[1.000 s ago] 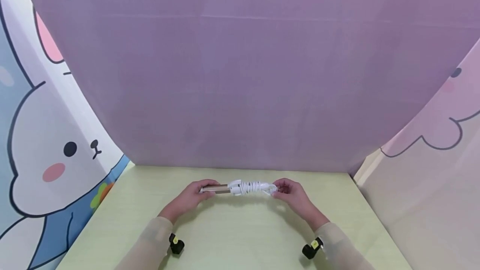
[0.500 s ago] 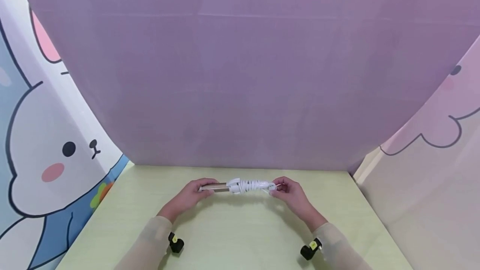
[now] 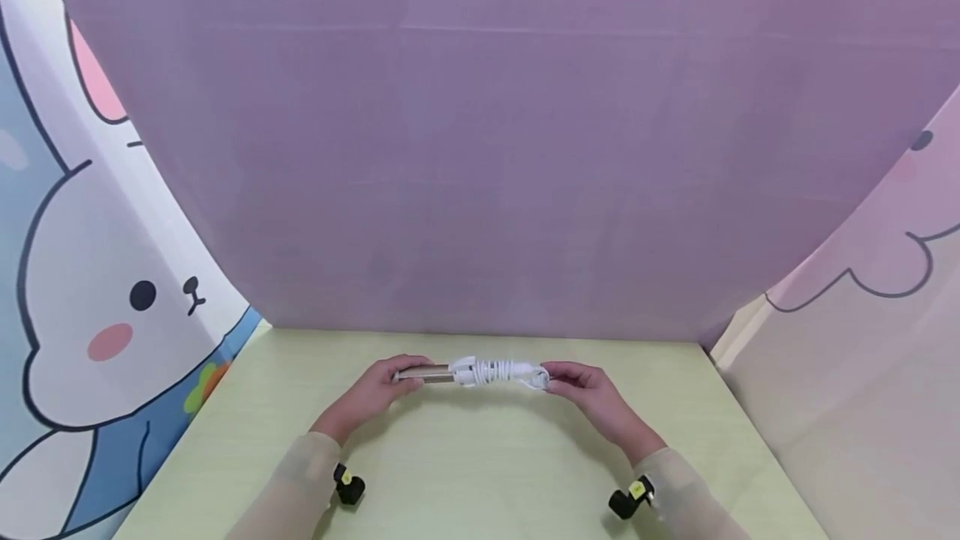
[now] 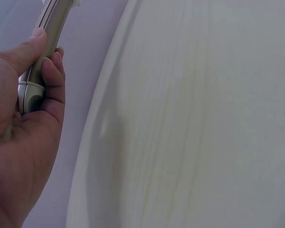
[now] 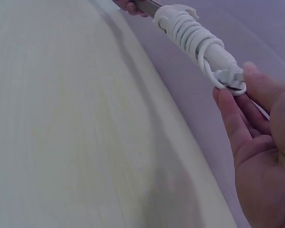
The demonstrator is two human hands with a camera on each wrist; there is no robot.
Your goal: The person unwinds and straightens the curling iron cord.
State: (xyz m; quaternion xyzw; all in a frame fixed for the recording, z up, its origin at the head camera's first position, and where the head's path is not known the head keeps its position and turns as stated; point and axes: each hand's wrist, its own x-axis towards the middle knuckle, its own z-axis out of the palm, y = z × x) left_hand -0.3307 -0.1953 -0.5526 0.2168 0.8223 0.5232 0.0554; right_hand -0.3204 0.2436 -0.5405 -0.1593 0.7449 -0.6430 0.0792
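The left hand (image 3: 369,397) and the right hand (image 3: 598,407) hold an iron (image 3: 462,372) between them, above the far part of the table (image 3: 480,473). It lies roughly level, its brownish metallic barrel (image 3: 437,374) towards the left hand and its white end towards the right.

The left fingers curl round the barrel near its tip, with the thumb laid along it and the pale end cap (image 4: 30,95) inside the grasp. On the other side, the right thumb and fingers pinch a loop of white cord (image 3: 497,371) and the pale plug (image 5: 229,76) at the white end. The cord is wound in several coils round the iron.

Both forearms wear pale sleeves (image 3: 288,480), with a small black camera (image 3: 349,487) at each wrist. A purple wall (image 3: 480,148) rises behind the table, and a cartoon rabbit (image 3: 82,298) covers the panel on the left.
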